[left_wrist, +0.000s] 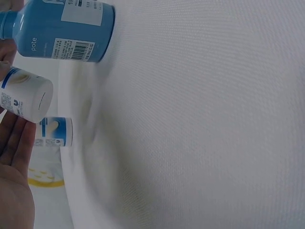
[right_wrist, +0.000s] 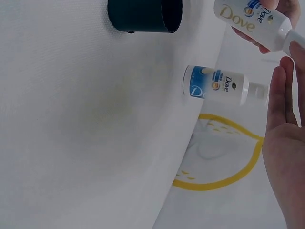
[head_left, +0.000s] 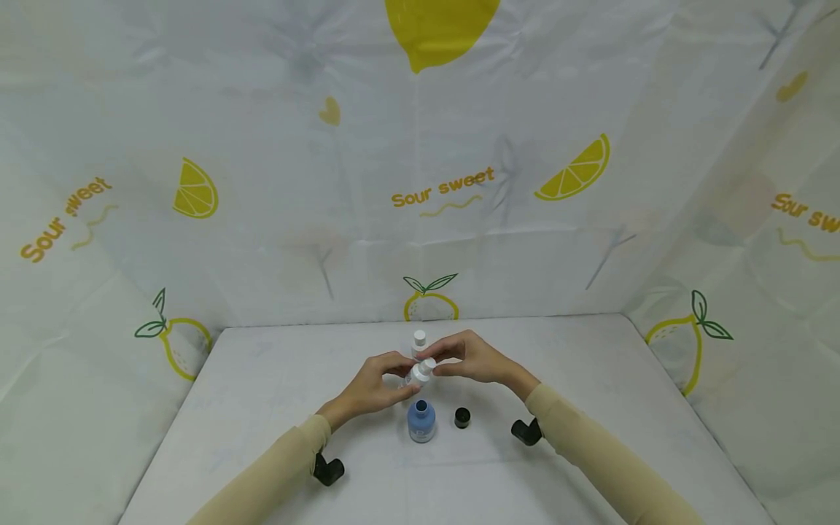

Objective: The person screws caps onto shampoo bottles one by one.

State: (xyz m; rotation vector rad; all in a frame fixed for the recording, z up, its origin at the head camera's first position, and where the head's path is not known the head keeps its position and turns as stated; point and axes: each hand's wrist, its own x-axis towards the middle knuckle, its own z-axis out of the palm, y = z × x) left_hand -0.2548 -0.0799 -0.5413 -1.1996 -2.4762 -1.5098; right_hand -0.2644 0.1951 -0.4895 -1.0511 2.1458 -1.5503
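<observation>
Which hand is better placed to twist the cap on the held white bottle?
Right, I'd judge. The right hand is at the white cap, while the left hand grips the white bottle's body and can likely steady it.

**Front bottle, held bottle, rear bottle in line; cap at R**

Front bottle stands on tabletop, nearest the person. Cap on tabletop too, just R of it, apart. Held bottle tilted, neck twd R, above tabletop, btwn L grip & R grip. Rear bottle upright behind, nr tabletop's back edge. Backdrop behind tabletop, also along L & R sides.
</observation>
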